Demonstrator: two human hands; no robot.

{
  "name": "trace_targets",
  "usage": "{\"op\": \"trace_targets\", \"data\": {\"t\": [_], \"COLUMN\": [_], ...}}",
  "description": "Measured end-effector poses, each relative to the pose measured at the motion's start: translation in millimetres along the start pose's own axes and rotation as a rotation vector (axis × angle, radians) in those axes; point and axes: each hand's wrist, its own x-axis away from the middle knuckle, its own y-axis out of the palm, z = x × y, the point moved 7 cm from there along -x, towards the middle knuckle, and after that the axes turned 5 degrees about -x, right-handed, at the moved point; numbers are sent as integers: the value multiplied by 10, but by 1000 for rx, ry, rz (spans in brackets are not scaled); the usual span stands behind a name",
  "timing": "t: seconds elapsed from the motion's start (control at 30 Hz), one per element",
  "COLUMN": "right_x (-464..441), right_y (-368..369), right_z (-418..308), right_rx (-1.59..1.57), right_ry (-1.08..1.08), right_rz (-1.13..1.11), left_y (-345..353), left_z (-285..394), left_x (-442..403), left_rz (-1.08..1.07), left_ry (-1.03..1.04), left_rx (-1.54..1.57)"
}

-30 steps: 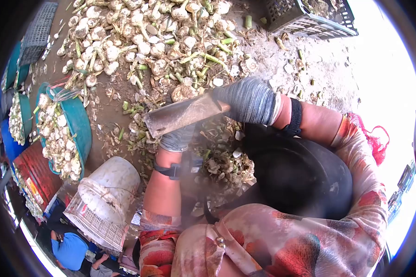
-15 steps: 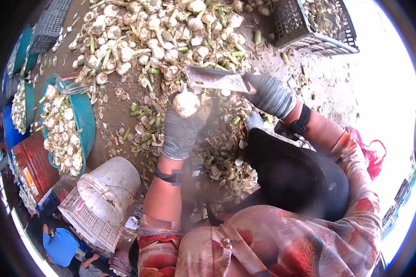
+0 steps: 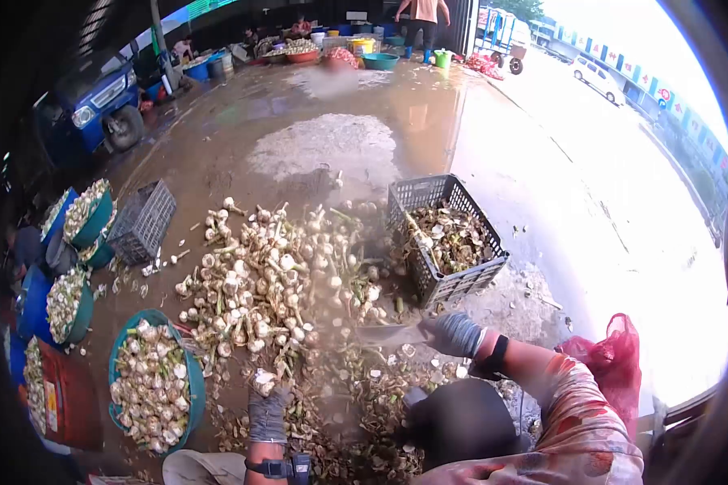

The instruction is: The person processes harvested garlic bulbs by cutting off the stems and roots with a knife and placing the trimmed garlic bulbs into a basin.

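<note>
My left hand [image 3: 268, 411], in a grey glove, is closed around a garlic bulb [image 3: 264, 381] that shows above the fingers, near the lower edge of the pile. To the right, my right hand [image 3: 455, 335], also gloved, grips the handle of a wide flat blade [image 3: 390, 335], which points left over the trimmings. A large heap of garlic [image 3: 251, 283] with stems lies on the ground beyond both hands. Cut stems and peelings [image 3: 364, 404] are scattered between my hands.
A teal tub of garlic [image 3: 194, 380] stands at left. A black crate of peelings [image 3: 461, 275] is beyond my right hand, a red net bag [image 3: 615, 360] at right. Another crate [image 3: 142, 222], more tubs, a blue vehicle [image 3: 97, 105] and several people are farther off.
The view has tilted up to show the far floor and street. My left hand has moved left with the bulb, away from the blade; at first the blade hid the left fingers.
</note>
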Motion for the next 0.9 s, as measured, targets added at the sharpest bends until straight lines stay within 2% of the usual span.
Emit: {"op": "trace_targets", "data": {"t": [0.03,0.1,0.13,0.17,0.23,0.33,0.37,0.43,0.5,0.53,0.63,0.67,0.7,0.77,0.87,0.9], "right_x": [28,60,82,80,122,204,227,196,266,208,88,47,50,-110,-425,-503], "right_y": [-178,-554,-692,-778,-883,-893,-963,-970,-1026,-941,-651,-541,-496,-326,-78,-40], "right_z": [-136,-484,-703,-914,-1407,-2019,-2079,-2137,-2231,-2183,-1935,-1835,-1859,-1745,-1556,-1545], "right_rx": [-32,-190,-324,-318,-334,-343,-422,-547,-491,-575,-785,-826,-877,-783,-775,-844], "right_ry": [-52,-144,-178,-234,-343,-441,-434,-537,-469,-491,-429,-338,-346,-339,-193,-203], "right_rz": [53,127,155,136,79,99,131,183,176,180,99,74,93,73,-18,-19], "left_y": [-73,-71,10,489,1057,1319,1472,1193,803,548,-580,-1035,-1332,-1815,-2506,-2779], "left_z": [-192,-828,-989,-508,-48,93,138,677,1220,1543,2364,2576,2753,2957,2995,2962], "left_x": [-105,-587,-729,-369,101,-104,74,401,937,1140,1528,1603,1648,1656,1635,1647], "left_rz": [-8,-76,-141,-178,-260,-310,-659,-425,-299,-236,74,242,331,435,560,608], "left_ry": [-100,-111,-17,-113,-192,258,-230,85,257,337,490,415,418,455,465,459], "left_rx": [193,460,526,624,637,240,815,263,-101,-243,-620,-783,-851,-897,-877,-849]}}
